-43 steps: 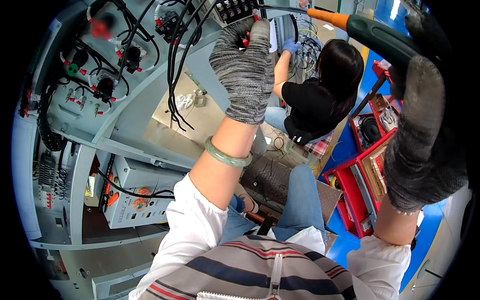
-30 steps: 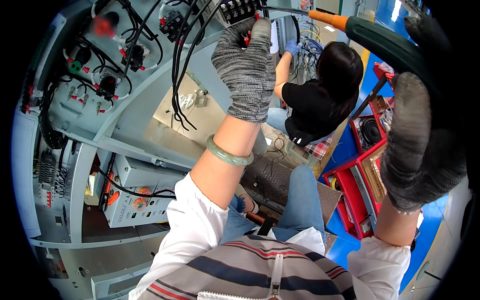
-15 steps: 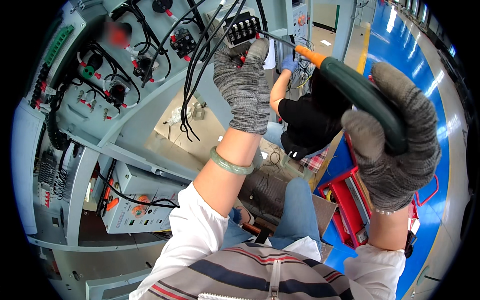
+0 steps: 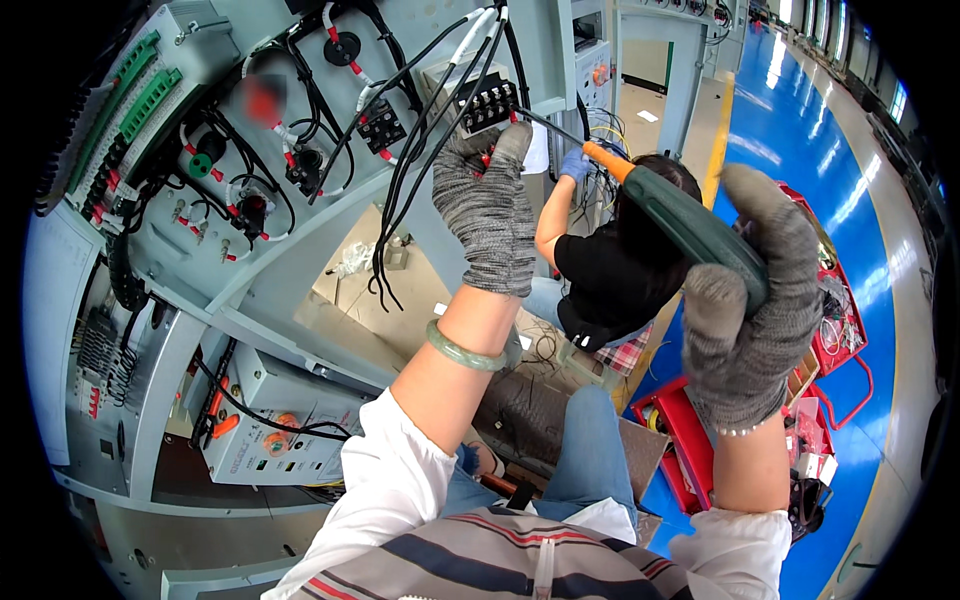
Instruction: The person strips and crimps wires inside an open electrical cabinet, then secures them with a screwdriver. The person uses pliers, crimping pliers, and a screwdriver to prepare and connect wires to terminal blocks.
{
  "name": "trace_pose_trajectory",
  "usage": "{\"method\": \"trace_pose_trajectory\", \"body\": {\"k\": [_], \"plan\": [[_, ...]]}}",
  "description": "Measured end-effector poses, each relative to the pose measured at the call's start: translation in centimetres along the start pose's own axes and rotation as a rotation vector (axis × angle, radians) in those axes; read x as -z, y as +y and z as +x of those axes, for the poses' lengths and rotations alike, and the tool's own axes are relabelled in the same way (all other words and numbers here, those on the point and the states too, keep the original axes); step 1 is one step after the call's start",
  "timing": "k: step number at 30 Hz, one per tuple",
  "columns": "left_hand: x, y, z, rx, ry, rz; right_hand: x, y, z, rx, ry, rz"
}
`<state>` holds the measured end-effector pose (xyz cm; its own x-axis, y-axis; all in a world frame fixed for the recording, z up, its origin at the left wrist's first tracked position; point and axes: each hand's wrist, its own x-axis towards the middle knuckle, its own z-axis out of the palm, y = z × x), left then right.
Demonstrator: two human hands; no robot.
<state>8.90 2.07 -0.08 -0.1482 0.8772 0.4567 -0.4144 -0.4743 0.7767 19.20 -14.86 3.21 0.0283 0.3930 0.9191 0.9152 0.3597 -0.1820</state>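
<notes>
In my right hand [image 4: 752, 335] is an electric screwdriver [image 4: 690, 222] with a dark green body and an orange nose; the gloved fingers wrap round its body. Its long thin shaft reaches left to the right end of a black terminal block [image 4: 488, 103] on the grey panel. Just below that block, my left hand [image 4: 483, 205], also in a grey knit glove, pinches a wire with a red sleeved end [image 4: 487, 160]. The fingers partly hide that wire. Several loose black wires [image 4: 388, 235] hang down beside my left hand.
The cabinet panel [image 4: 285, 215] on the left carries switches and red-sleeved wiring. A co-worker in a black shirt [image 4: 610, 265] sits beyond my arms, a blue-gloved hand at some wires. Red toolboxes [image 4: 672, 425] stand on the blue floor [image 4: 855, 330] at right. A grey control box [image 4: 275, 420] sits lower left.
The view has shifted, so the panel appears lower. My right hand and the screwdriver's body have come left, with the shaft still at the block. My left hand keeps its pinch below it.
</notes>
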Motion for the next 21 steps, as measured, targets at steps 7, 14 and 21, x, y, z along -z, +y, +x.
{"method": "trace_pose_trajectory", "body": {"k": [7, 14, 21], "plan": [[-0.1, -0.1, 0.2, -0.013, 0.015, -0.025, -0.2, -0.2, 0.4, -0.057, 0.042, 0.047], [1.1, -0.1, 0.7, -0.003, -0.177, -0.087, -0.1, -0.5, 0.0, -0.062, -0.030, 0.030], [2.4, 1.9, 2.8, 0.289, -0.240, -0.146, 0.1, -0.7, 0.4, 0.023, -0.027, 0.032]]}}
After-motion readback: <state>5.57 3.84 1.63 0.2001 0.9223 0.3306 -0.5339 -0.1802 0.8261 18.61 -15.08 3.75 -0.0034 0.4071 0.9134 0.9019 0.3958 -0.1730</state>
